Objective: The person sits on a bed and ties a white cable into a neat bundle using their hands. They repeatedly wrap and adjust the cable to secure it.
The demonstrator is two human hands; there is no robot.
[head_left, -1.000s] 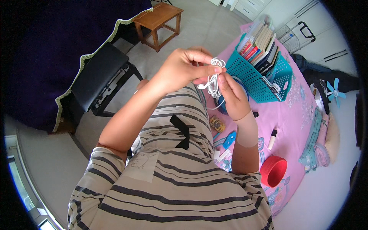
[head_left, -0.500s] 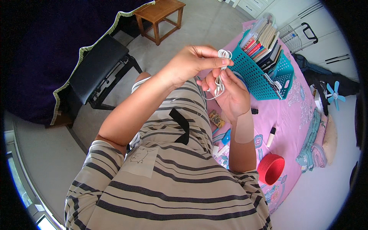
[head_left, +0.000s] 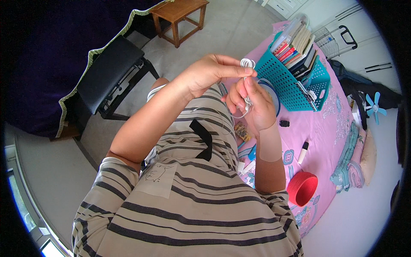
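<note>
Head view: near the teal basket, my left hand pinches the white cable below its top loops; my right hand grasps the lower strands. From here, I'd pinch gently, strands parallel, so nothing kinks.

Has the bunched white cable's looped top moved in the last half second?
Yes, slightly: the white cable has its top loops shifted left and a little lower in view, away from the teal basket.
</note>
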